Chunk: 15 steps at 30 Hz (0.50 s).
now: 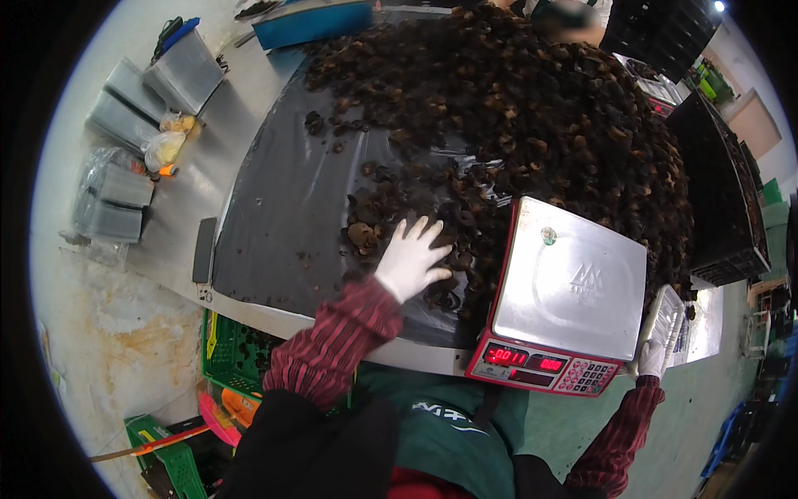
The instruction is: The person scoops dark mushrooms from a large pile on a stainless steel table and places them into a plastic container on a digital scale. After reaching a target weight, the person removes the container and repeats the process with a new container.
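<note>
My left hand (411, 262), in a white glove, is over the near edge of a heap of dark dried fungus pieces (486, 112), with its fingers spread and nothing held. Whether its fingertips touch the pieces cannot be told. A red digital scale (570, 280) with a bare metal platform and lit displays stands at the table's front edge. Right of it, my right hand (652, 358), also gloved, grips the near end of a pale plastic tray (664, 324). The tray is tilted, and its inside is hard to make out.
Grey sheeting (280, 206) covers the table under the fungus. Black crates (717, 193) stand at the right, near a second scale (661, 106). Stacked plastic trays (124, 193) line the left. Green crates (234, 349) sit below the table. A person (570, 22) is across the table.
</note>
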Each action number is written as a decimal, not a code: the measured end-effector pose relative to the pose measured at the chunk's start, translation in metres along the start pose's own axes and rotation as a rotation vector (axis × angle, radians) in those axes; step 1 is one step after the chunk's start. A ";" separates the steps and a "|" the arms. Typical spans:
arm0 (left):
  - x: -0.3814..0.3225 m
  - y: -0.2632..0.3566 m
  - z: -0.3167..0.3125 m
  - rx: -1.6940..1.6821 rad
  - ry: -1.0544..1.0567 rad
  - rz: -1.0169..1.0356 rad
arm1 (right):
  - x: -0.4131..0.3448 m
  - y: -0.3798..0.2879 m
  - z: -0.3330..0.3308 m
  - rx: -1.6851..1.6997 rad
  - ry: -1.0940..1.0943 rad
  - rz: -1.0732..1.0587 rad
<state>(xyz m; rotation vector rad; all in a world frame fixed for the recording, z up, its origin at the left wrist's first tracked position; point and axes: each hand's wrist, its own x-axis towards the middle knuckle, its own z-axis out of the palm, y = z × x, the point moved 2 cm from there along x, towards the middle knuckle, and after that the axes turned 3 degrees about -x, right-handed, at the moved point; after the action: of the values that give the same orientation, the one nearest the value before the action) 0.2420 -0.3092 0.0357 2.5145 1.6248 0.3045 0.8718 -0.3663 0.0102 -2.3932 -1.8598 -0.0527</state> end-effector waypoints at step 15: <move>-0.087 -0.068 -0.032 -0.185 0.574 -0.293 | 0.001 -0.018 0.000 -0.199 0.079 0.287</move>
<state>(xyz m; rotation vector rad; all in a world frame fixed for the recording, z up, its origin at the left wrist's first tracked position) 0.1389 -0.3606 0.0435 2.1206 2.0039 1.1599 0.8551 -0.3609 0.0110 -2.7220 -1.5254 -0.3161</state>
